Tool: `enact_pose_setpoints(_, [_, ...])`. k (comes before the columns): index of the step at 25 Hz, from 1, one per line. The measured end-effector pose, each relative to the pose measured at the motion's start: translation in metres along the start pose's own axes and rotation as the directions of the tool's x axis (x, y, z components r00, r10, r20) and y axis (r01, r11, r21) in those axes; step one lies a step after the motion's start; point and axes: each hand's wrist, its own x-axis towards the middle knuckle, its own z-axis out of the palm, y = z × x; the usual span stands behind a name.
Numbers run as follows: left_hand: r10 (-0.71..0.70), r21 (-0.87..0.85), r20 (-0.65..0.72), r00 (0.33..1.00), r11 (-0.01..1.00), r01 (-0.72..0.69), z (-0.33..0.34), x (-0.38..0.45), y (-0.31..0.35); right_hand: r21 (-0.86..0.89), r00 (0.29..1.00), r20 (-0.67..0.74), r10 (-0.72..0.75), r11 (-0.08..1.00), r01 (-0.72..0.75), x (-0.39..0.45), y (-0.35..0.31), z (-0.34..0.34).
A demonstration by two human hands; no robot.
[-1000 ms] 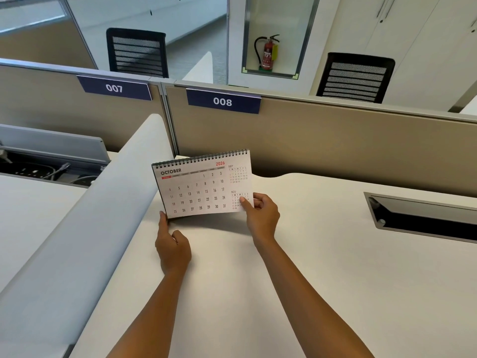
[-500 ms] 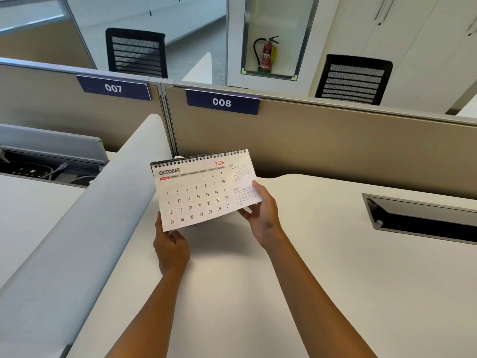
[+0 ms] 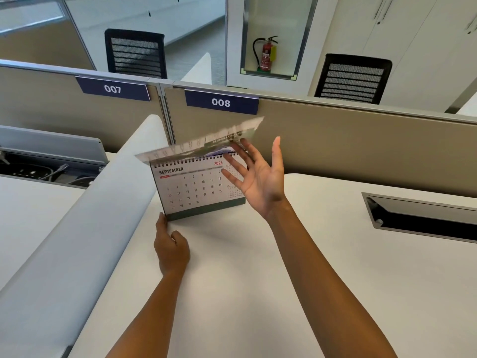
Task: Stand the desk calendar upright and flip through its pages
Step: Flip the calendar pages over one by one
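The desk calendar point(image 3: 192, 188) stands upright on the white desk point(image 3: 258, 280), its spiral binding on top and the SEPTEMBER 2026 page facing me. One page point(image 3: 201, 144) is in mid-flip above the binding, blurred and nearly horizontal. My right hand point(image 3: 258, 179) is raised at the calendar's right side, palm toward me, fingers spread, fingertips touching the underside of the flipping page. My left hand point(image 3: 171, 250) rests on the desk, its thumb tip against the calendar's lower left corner and its other fingers curled.
A grey curved divider point(image 3: 85, 228) runs along the left of the calendar. Beige partitions with labels 007 point(image 3: 112, 89) and 008 point(image 3: 221, 102) stand behind. A cable tray slot point(image 3: 423, 218) is sunk in the desk at the right. Two black chairs and a fire extinguisher are beyond.
The OCTOBER page has swung up over the binding, uncovering SEPTEMBER. My right hand rose from the page's lower right corner and opened. The left hand stayed at the base.
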Motion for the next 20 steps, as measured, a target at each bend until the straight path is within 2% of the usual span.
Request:
enact_pose_setpoints(9, [0.008,0.003,-0.021,1.000,1.000,-0.008,0.001,0.000,0.001,-0.083,0.999,0.029,-0.016,0.996,0.018,0.035,-0.008,0.015])
enact_pose_setpoints(14, [0.008,0.002,-0.014,1.000,1.000,-0.007,0.001,0.000,0.000,-0.154,0.999,-0.021,-0.046,0.987,0.042,0.037,0.000,0.000])
enact_pose_setpoints(17, [0.002,-0.004,-0.014,1.000,1.000,-0.002,0.000,-0.001,0.000,-0.366,0.977,-0.146,-0.154,0.926,0.091,0.035,0.017,-0.022])
enact_pose_setpoints(20, [0.020,-0.019,-0.016,1.000,1.000,-0.020,0.000,0.000,0.002,-0.576,0.936,-0.266,-0.232,0.817,0.038,0.028,0.038,-0.043])
